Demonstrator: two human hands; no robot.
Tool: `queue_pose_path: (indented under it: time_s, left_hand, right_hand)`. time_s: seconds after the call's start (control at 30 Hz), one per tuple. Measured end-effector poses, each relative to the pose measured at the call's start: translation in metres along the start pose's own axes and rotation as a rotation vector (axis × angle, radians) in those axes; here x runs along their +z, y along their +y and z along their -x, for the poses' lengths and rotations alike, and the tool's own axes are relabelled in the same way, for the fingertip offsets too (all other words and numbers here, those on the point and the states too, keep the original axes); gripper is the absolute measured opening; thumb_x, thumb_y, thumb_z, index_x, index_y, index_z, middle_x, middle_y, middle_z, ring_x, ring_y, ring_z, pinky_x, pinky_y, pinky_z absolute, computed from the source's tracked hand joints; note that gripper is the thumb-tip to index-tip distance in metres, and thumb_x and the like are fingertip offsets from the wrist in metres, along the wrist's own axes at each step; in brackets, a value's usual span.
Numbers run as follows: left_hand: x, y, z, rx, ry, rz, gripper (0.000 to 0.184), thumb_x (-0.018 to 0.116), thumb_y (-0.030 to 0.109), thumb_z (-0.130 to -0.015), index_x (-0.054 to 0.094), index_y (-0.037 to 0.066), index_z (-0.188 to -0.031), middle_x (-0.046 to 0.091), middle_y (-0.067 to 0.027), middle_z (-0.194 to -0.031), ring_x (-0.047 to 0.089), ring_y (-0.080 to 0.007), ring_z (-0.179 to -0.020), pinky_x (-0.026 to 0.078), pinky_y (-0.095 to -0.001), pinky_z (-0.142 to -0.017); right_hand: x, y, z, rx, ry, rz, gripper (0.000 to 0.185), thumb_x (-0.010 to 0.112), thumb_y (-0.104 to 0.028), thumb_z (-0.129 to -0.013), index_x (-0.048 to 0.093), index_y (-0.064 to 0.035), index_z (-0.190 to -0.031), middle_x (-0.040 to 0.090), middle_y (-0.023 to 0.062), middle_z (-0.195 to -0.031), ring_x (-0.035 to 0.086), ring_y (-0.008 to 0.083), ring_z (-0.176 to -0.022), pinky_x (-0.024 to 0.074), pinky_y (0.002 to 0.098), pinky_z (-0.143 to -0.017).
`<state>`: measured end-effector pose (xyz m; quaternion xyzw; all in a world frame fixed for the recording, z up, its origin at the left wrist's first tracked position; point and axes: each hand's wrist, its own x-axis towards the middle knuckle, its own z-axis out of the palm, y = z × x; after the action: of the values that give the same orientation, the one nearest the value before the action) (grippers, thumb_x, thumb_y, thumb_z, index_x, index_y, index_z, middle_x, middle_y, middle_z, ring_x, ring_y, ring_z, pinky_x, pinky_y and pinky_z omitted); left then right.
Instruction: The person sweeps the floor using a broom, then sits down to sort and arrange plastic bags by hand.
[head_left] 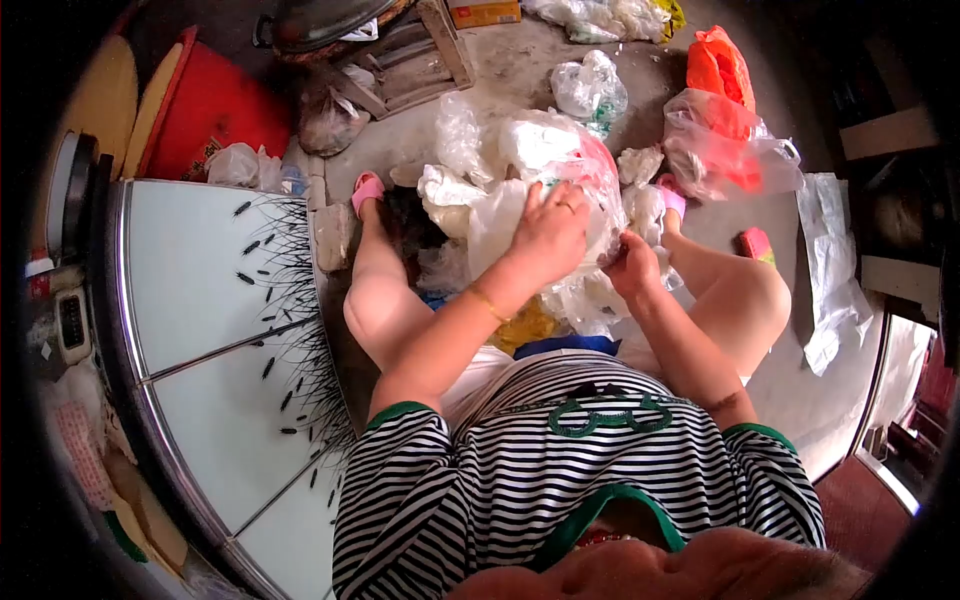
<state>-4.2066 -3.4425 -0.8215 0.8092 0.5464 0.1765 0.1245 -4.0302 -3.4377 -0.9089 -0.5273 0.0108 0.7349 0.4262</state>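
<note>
A bundle of crumpled plastic bags lies between my bent legs. Over its middle reaches my left hand, fingers curled into a white plastic bag; a ring and a bracelet show on that arm. Just to the right, my right hand is closed on the edge of a bag in the same bundle, its fingertips partly hidden. A white bag with red print bulges beyond my hands. Below them shows a yellow bag, and a blue piece lies close to my lap.
A glass-topped cabinet with a dark plant pattern stands at left, near a red board. Ahead is a wooden stool. Clear bags, an orange bag and a pink-and-green sponge lie on the floor.
</note>
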Motion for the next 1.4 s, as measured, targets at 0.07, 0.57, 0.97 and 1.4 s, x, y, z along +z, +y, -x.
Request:
queue_pose_path:
  time_s: [0.07, 0.57, 0.97, 1.4]
  left_hand:
    - [-0.022, -0.026, -0.002, -0.022, 0.361, 0.089, 0.041, 0.063, 0.014, -0.065, 0.058, 0.006, -0.105, 0.051, -0.0183, -0.113, 0.043, -0.0339, -0.111, 0.032, -0.0464, -0.092]
    - [0.024, -0.114, -0.007, -0.54, 0.21, 0.461, 0.033, 0.06, 0.014, -0.071, 0.061, 0.01, -0.104, 0.058, -0.0191, -0.104, 0.056, -0.0299, -0.094, 0.045, -0.0344, -0.082]
    - [0.08, -0.027, 0.006, -0.1, 0.129, 0.187, 0.035, 0.057, 0.017, -0.071, 0.051, 0.007, -0.105, 0.049, -0.0118, -0.113, 0.043, -0.0267, -0.111, 0.023, -0.049, -0.099]
    - [0.09, -0.045, 0.017, -0.08, 0.09, -0.031, 0.028, 0.055, 0.014, -0.071, 0.06, 0.011, -0.099, 0.046, -0.0069, -0.118, 0.037, -0.022, -0.114, 0.021, -0.0526, -0.099]
  right_hand:
    - [-0.006, 0.002, -0.002, 0.002, 0.023, 0.081, 0.016, 0.045, -0.019, -0.084, 0.054, -0.008, -0.092, 0.053, 0.0029, -0.077, 0.05, 0.019, -0.066, 0.046, 0.0371, -0.063]
    - [-0.013, 0.024, -0.004, -0.36, -0.161, 0.914, 0.016, 0.048, -0.013, -0.081, 0.061, -0.0037, -0.087, 0.048, 0.0011, -0.065, 0.045, 0.012, -0.06, 0.0402, 0.0256, -0.058]
    - [0.0, 0.014, 0.008, -0.302, -0.2, 0.51, 0.024, 0.055, -0.006, -0.075, 0.051, -0.0051, -0.099, 0.056, 0.0069, -0.085, 0.053, 0.0157, -0.073, 0.042, 0.028, -0.062]
    - [-0.021, -0.049, -0.019, -0.484, 0.044, 0.229, 0.003, 0.047, -0.01, -0.085, 0.05, -0.0099, -0.085, 0.053, 0.0041, -0.08, 0.051, 0.0156, -0.07, 0.0416, 0.0309, -0.061]
